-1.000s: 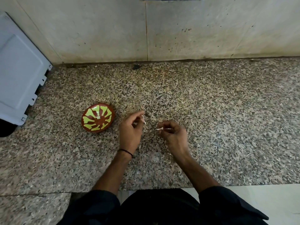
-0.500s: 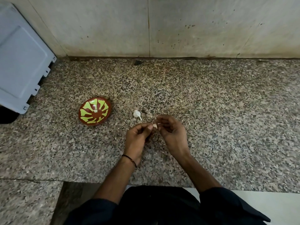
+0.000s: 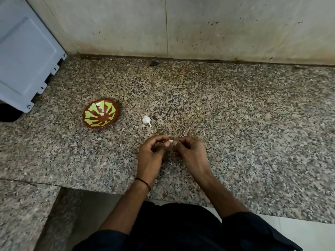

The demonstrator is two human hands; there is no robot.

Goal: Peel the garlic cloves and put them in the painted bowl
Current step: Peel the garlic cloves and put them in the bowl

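A small pale garlic clove point(image 3: 171, 141) is pinched between the left hand point(image 3: 152, 154) and the right hand point(image 3: 190, 153), low over the worktop point(image 3: 235, 133), with the fingers of both curled tight on it. Peeling is judged under way, not finished. Another white garlic piece point(image 3: 146, 120) lies just beyond. The painted bowl point(image 3: 96, 126) is set farther left, its contents unclear.

Brown bowl point(image 3: 100, 113), green rays; speckled counter point(image 3: 235, 115)
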